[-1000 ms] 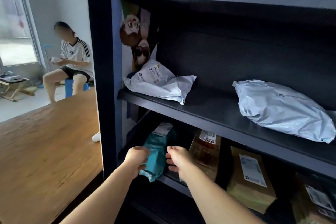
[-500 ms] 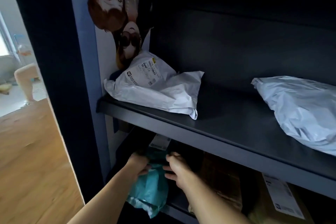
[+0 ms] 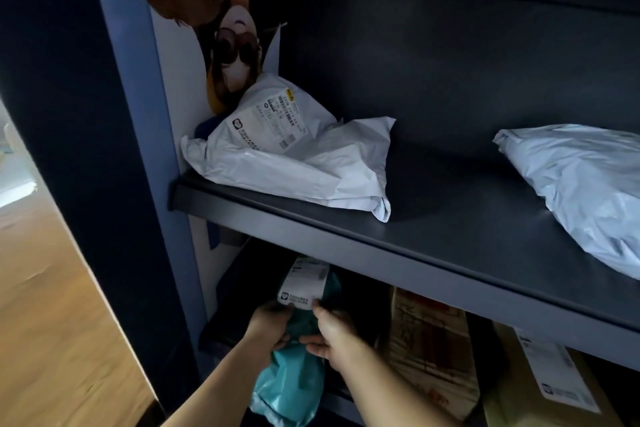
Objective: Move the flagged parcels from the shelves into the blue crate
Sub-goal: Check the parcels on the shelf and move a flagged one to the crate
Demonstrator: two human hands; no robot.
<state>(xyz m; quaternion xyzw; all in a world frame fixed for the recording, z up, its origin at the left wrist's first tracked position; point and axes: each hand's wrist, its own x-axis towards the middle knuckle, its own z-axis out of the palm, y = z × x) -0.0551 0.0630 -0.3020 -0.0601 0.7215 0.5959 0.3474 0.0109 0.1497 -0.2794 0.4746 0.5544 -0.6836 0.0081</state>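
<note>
My left hand (image 3: 268,324) and right hand (image 3: 332,334) both reach into the lower shelf (image 3: 221,333), at its left end. Between them I grip a teal parcel (image 3: 291,381), a soft plastic bag. My left fingers curl round its left side and my right fingers (image 3: 313,345) pinch it from the right, so both hands hold the same bag near its middle. Its white label (image 3: 304,282) sits just above my hands and runs back under the upper shelf. The bag's lower end hangs out past the front edge of the lower shelf, toward me.

To the right of the teal parcel, on the same lower shelf, stands a brown box (image 3: 429,350) wrapped in tape, close to my right wrist. Further right lies a tan box (image 3: 540,392) with a white label on top.

On the upper shelf (image 3: 415,236) lies a white bag (image 3: 294,163) at the left end, crumpled, with a printed label facing up, leaning back toward a cartoon poster (image 3: 228,55) on the side wall. A second pale bag (image 3: 585,191) lies well apart from it at the right end, partly cut off by the frame edge.

A dark post (image 3: 69,149) of the shelf unit stands on the left, and beyond it shows a wooden tabletop (image 3: 45,322).
</note>
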